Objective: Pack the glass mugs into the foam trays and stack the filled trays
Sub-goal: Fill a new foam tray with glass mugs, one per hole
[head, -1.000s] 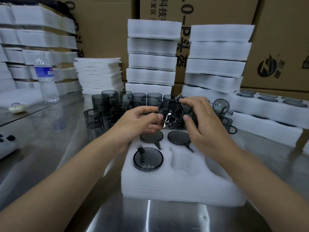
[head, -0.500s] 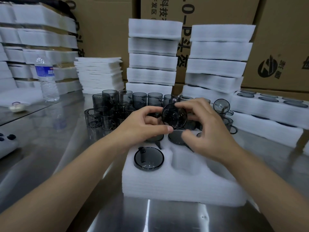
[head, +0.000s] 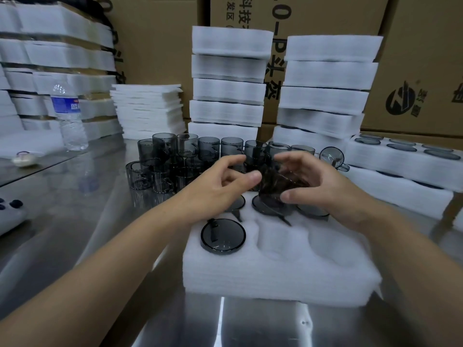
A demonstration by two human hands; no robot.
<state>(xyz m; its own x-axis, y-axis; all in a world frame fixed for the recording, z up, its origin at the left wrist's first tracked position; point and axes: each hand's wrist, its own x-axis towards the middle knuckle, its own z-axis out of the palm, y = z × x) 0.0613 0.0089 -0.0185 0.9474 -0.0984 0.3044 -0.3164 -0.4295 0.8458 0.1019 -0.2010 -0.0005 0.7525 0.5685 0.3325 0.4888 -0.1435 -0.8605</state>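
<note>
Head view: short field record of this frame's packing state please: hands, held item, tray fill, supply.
held item: dark glass mug, tilted, above the front foam tray
right hand: grips the mug
left hand: thumb at the mug's left edge; grip unclear in blur
tray fill: four seated mugs show, one near-left; two near pockets empty
supply: loose mugs on the table behind the tray
background: foam tray stacks
</note>
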